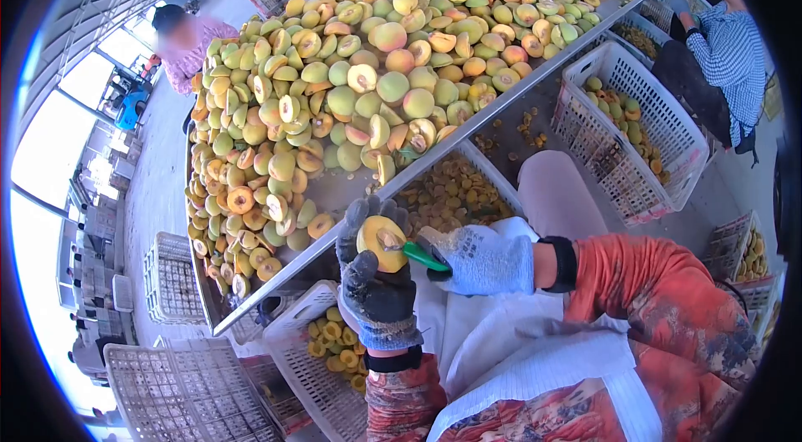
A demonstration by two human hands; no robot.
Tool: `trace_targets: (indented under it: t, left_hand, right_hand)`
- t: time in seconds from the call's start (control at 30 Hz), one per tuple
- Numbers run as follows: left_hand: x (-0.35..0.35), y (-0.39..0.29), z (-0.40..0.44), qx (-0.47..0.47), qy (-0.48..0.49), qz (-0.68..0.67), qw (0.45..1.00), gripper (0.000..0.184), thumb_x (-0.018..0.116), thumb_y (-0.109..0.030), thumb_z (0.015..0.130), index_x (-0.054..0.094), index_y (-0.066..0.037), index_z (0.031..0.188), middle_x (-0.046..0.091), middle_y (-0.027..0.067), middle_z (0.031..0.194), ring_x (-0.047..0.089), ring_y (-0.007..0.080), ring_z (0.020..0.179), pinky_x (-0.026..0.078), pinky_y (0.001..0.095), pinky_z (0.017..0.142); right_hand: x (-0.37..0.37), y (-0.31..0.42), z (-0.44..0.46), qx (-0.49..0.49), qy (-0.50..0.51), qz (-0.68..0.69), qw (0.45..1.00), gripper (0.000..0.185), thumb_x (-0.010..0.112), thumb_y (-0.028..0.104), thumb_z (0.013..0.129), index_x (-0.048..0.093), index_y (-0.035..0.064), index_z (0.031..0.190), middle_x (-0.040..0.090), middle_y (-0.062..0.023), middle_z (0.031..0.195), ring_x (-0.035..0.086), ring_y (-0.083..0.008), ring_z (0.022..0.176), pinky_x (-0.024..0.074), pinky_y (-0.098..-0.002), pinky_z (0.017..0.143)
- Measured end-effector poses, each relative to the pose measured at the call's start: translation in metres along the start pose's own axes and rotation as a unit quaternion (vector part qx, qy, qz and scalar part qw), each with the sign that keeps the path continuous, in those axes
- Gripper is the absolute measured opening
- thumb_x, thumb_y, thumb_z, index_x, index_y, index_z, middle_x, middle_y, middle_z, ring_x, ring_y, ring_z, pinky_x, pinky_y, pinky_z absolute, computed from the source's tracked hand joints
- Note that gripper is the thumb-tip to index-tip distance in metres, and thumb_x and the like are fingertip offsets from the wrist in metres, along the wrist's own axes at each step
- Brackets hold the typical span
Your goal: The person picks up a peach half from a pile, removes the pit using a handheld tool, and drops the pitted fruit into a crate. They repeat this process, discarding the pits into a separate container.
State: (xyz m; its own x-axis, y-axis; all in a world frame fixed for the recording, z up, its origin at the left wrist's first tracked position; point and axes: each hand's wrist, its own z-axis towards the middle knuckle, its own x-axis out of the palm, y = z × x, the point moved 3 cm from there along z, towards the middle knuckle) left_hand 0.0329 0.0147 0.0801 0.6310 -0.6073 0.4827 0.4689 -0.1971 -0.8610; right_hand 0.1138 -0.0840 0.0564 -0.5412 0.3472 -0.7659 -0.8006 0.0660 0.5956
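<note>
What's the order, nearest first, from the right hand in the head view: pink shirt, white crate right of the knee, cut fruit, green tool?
From the right hand:
1. Green tool: in its grip.
2. Cut fruit: just left, in the left hand.
3. White crate: ahead, to the right.
4. Pink shirt: far upper left.

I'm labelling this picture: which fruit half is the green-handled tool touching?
The half in the dark-gloved left hand, with the green-handled tool at its cut face; the fruit on the table lies heaped, unheld.
</note>
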Motion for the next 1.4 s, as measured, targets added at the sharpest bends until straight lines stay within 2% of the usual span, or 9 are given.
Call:
trace_targets:
  t: [0.3, 0.5, 0.6, 0.63, 0.87, 0.93, 1.0, 1.2, 1.4]
  left_hand:
    - [0.000, 0.009, 0.014, -0.096, -0.051, -0.058, 0.992, 0.045, 0.052, -0.030, 0.086, 0.045, -0.001, 0.119, 0.050, 0.0154, 0.111, 0.053, 0.0253, 0.099, 0.047, 0.0364, 0.083]
    - [0.008, 0.004, 0.007, 0.159, -0.081, 0.142, 0.974, 0.033, 0.045, -0.016, 0.089, 0.049, 0.004, 0.115, 0.051, 0.0157, 0.118, 0.055, 0.0238, 0.100, 0.048, 0.0342, 0.084]
    - [-0.007, 0.006, 0.017, 0.182, 0.019, 0.221, 0.958, 0.036, 0.047, -0.019, 0.088, 0.050, 0.005, 0.115, 0.054, 0.0181, 0.112, 0.058, 0.0253, 0.094, 0.049, 0.0353, 0.081]
    - [-0.013, 0.007, 0.023, -0.048, 0.030, 0.034, 0.998, 0.042, 0.050, -0.024, 0.085, 0.050, 0.006, 0.114, 0.059, 0.0203, 0.102, 0.060, 0.0273, 0.089, 0.051, 0.0365, 0.076]
    - [-0.019, 0.017, 0.032, -0.117, -0.011, -0.041, 0.992, 0.046, 0.053, -0.032, 0.085, 0.048, 0.000, 0.117, 0.052, 0.0191, 0.108, 0.055, 0.0242, 0.092, 0.050, 0.0364, 0.074]
    - [-0.013, 0.017, 0.024, -0.028, -0.081, 0.070, 0.994, 0.043, 0.054, -0.029, 0.085, 0.048, -0.002, 0.119, 0.052, 0.0121, 0.110, 0.052, 0.0238, 0.096, 0.050, 0.0370, 0.076]
    - [-0.021, 0.027, 0.025, 0.027, -0.112, 0.135, 0.984, 0.037, 0.053, -0.026, 0.086, 0.053, -0.001, 0.113, 0.052, 0.0084, 0.108, 0.052, 0.0216, 0.092, 0.049, 0.0342, 0.075]
    - [-0.032, 0.034, 0.036, -0.090, -0.090, 0.184, 0.975, 0.031, 0.052, -0.023, 0.086, 0.059, 0.004, 0.099, 0.055, 0.0095, 0.092, 0.055, 0.0182, 0.083, 0.048, 0.0298, 0.071]
    - [-0.007, 0.013, 0.038, 0.035, -0.042, 0.220, 0.974, 0.034, 0.054, -0.023, 0.086, 0.059, 0.006, 0.102, 0.061, 0.0141, 0.094, 0.060, 0.0185, 0.078, 0.048, 0.0274, 0.066]
  right_hand:
    - [-0.014, 0.003, 0.006, -0.063, -0.106, -0.246, 0.961, 0.034, 0.049, 0.015, 0.079, 0.047, 0.0046, 0.111, 0.058, -0.0102, 0.077, 0.060, -0.0252, 0.064, 0.0454, -0.0377, 0.056]
    - [-0.004, 0.021, 0.002, 0.043, -0.032, 0.036, 0.998, 0.057, 0.060, 0.023, 0.073, 0.042, -0.0065, 0.118, 0.059, -0.0156, 0.068, 0.060, -0.0265, 0.057, 0.0465, -0.0382, 0.050]
    - [-0.017, 0.016, 0.015, 0.206, 0.208, 0.451, 0.843, 0.028, 0.061, 0.020, 0.075, 0.049, 0.0031, 0.094, 0.054, -0.0062, 0.060, 0.052, -0.0129, 0.046, 0.0412, -0.0278, 0.040]
    - [-0.021, 0.013, 0.015, 0.239, 0.226, 0.425, 0.843, 0.015, 0.059, 0.014, 0.070, 0.050, 0.0029, 0.075, 0.050, -0.0084, 0.061, 0.048, -0.0180, 0.042, 0.0372, -0.0302, 0.036]
    - [-0.015, -0.008, 0.026, 0.248, 0.217, 0.552, 0.766, 0.021, 0.067, 0.018, 0.071, 0.059, 0.0048, 0.086, 0.055, -0.0056, 0.066, 0.054, -0.0125, 0.058, 0.0422, -0.0247, 0.050]
    - [0.002, -0.014, 0.028, 0.246, 0.214, 0.535, 0.779, 0.025, 0.065, 0.018, 0.072, 0.058, 0.0031, 0.091, 0.059, -0.0112, 0.071, 0.059, -0.0199, 0.064, 0.0461, -0.0300, 0.058]
    - [0.007, -0.007, 0.026, 0.070, 0.048, 0.195, 0.977, 0.038, 0.066, 0.028, 0.073, 0.052, 0.0029, 0.097, 0.059, -0.0150, 0.069, 0.060, -0.0270, 0.057, 0.0473, -0.0364, 0.051]
    - [0.000, -0.004, 0.019, 0.058, 0.051, 0.035, 0.996, 0.037, 0.065, 0.023, 0.070, 0.050, 0.0012, 0.096, 0.059, -0.0191, 0.069, 0.061, -0.0313, 0.061, 0.0485, -0.0401, 0.054]
    - [-0.013, -0.010, 0.019, 0.198, 0.240, 0.551, 0.774, 0.026, 0.065, 0.016, 0.072, 0.050, 0.0026, 0.090, 0.052, -0.0041, 0.061, 0.051, -0.0125, 0.043, 0.0398, -0.0251, 0.038]
